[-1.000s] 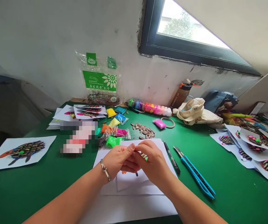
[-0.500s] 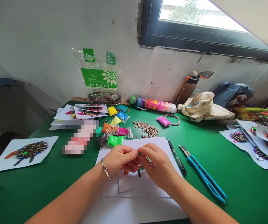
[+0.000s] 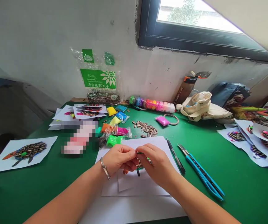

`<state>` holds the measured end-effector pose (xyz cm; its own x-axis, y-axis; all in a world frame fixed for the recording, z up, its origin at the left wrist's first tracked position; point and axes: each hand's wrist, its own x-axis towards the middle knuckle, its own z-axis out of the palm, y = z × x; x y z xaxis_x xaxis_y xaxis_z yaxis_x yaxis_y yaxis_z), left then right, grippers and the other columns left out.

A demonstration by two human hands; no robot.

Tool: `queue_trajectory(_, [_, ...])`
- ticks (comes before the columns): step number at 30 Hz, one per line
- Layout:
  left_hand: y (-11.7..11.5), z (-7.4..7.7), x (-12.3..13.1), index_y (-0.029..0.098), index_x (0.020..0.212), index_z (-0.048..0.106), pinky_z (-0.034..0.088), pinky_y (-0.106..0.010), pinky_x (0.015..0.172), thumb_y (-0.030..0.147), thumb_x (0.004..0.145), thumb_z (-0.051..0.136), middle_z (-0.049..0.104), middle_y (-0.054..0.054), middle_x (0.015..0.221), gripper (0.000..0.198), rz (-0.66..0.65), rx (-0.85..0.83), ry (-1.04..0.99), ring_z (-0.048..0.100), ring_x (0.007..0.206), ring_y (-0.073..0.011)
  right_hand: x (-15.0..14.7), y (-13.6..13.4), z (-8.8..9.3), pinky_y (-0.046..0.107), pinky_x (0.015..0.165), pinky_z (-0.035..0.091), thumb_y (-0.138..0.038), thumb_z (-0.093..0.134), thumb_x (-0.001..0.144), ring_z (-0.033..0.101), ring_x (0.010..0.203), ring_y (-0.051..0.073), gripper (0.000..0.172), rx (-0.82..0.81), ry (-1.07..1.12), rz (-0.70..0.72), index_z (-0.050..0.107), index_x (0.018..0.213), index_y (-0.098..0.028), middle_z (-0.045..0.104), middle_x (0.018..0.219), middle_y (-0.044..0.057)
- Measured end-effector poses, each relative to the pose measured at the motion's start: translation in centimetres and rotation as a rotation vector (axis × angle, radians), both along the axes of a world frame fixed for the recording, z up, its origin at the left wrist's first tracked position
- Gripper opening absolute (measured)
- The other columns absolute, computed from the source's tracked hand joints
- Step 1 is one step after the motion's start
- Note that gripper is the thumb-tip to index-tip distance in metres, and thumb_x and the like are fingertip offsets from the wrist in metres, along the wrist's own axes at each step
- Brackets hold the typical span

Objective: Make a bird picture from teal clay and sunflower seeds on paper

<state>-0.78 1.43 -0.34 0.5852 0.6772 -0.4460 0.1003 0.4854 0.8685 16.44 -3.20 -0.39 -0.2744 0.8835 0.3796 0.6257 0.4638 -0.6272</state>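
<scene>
My left hand (image 3: 122,158) and my right hand (image 3: 155,162) meet above a stack of white paper (image 3: 138,191), fingertips pinched together. Between them shows a tiny bit of green modelling clay (image 3: 138,152), mostly covered by the fingers. Below the hands lies a sunflower-seed picture (image 3: 138,173) on a small white sheet. Its striped seeds, green edge, orange part and dark foot peek out, while the rest is hidden behind my hands. A bright green clay packet (image 3: 114,140) lies just beyond my left hand.
Loose sunflower seeds (image 3: 148,128) lie behind the paper. To the right are a black pen (image 3: 176,156) and a blue utility knife (image 3: 202,174) with its blade out. Finished seed pictures rest at left (image 3: 30,152) and right (image 3: 256,140). A seed bag (image 3: 98,79) leans on the wall.
The whole view has shifted slightly. My hands keep the same pinched pose over the paper, with only slight movement at the fingertips.
</scene>
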Motion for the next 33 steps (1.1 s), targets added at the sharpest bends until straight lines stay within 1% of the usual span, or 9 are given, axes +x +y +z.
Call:
queue_trajectory(3, [0.12,-0.04,-0.08,0.012,0.071,0.066,0.043,-0.023,0.047,0.054,0.066,0.073,0.066,-0.005,0.067,0.043,-0.003,-0.002,-0.012,0.062,0.056,-0.015,0.15,0.14,-0.06,0.024,0.062,0.036,-0.016,0.047,0.091,0.051,0.067,0.013,0.018,-0.02,-0.005,-0.02,0.061,0.08,-0.018,0.058,0.072,0.001])
queue_trajectory(8, [0.07,0.12,-0.06,0.012,0.07,0.066,0.042,-0.023,0.046,0.052,0.064,0.074,0.065,-0.006,0.068,0.041,-0.007,0.005,0.016,0.061,0.056,-0.0151,0.2,0.12,0.09,0.023,0.06,0.036,-0.017,0.045,0.091,0.05,0.065,0.012,0.02,-0.057,-0.091,-0.001,0.06,0.078,-0.018,0.058,0.07,0.001])
queue_trajectory(12, [-0.05,0.12,0.16,0.012,0.07,0.066,0.04,-0.022,0.045,0.048,0.068,0.071,0.064,-0.006,0.066,0.036,-0.034,0.043,0.054,0.058,0.055,-0.0136,0.11,-0.01,0.25,0.022,0.06,0.035,-0.014,0.046,0.089,0.049,0.064,0.012,0.02,-0.071,-0.136,-0.003,0.058,0.073,-0.018,0.057,0.068,0.0])
queue_trajectory(16, [0.02,0.06,0.24,0.012,0.073,0.067,0.04,-0.022,0.044,0.042,0.069,0.07,0.062,-0.004,0.063,0.031,-0.035,0.073,0.058,0.056,0.053,-0.0128,0.17,0.05,0.21,0.022,0.06,0.036,-0.01,0.048,0.084,0.05,0.064,0.012,0.017,-0.084,-0.09,-0.033,0.058,0.074,-0.018,0.058,0.07,0.0])
queue_trajectory(19, [0.14,0.09,0.12,0.012,0.075,0.067,0.042,-0.023,0.044,0.038,0.067,0.072,0.061,-0.003,0.062,0.028,0.004,0.062,0.027,0.055,0.052,-0.0131,0.3,0.15,0.22,0.022,0.059,0.037,-0.009,0.048,0.082,0.05,0.066,0.012,0.015,-0.096,-0.035,-0.057,0.06,0.08,-0.019,0.059,0.072,0.0])
queue_trajectory(21, [0.2,0.2,0.06,0.013,0.08,0.067,0.044,-0.024,0.043,0.036,0.066,0.074,0.061,-0.002,0.063,0.029,0.038,0.043,0.011,0.056,0.052,-0.0134,0.39,0.17,0.27,0.022,0.06,0.038,-0.008,0.047,0.082,0.052,0.068,0.012,0.018,-0.104,-0.009,-0.051,0.061,0.084,-0.019,0.06,0.074,0.001])
queue_trajectory(24, [0.23,0.43,0.06,0.013,0.088,0.068,0.045,-0.025,0.044,0.038,0.064,0.076,0.061,-0.002,0.064,0.035,0.045,0.025,-0.008,0.056,0.053,-0.0135,0.54,0.18,0.32,0.022,0.062,0.039,-0.01,0.045,0.086,0.053,0.069,0.012,0.021,-0.111,0.021,-0.006,0.063,0.085,-0.021,0.062,0.077,0.001])
queue_trajectory(29, [0.23,0.46,0.07,0.012,0.076,0.066,0.048,-0.026,0.043,0.043,0.061,0.079,0.061,-0.002,0.062,0.037,0.069,0.04,-0.001,0.057,0.053,-0.0143,0.83,0.26,0.21,0.021,0.059,0.038,-0.018,0.044,0.091,0.051,0.063,0.011,0.022,-0.156,0.036,-0.043,0.063,0.08,-0.02,0.059,0.069,-0.002])
queue_trajectory(33, [0.38,0.25,-0.01,0.013,0.065,0.061,0.047,-0.025,0.039,0.047,0.062,0.078,0.057,0.0,0.056,0.038,0.063,0.069,0.002,0.052,0.043,-0.011,0.99,0.28,0.2,0.02,0.055,0.036,-0.021,0.052,0.087,0.046,0.058,0.009,0.013,-0.191,0.047,-0.109,0.06,0.077,-0.02,0.054,0.063,-0.004])
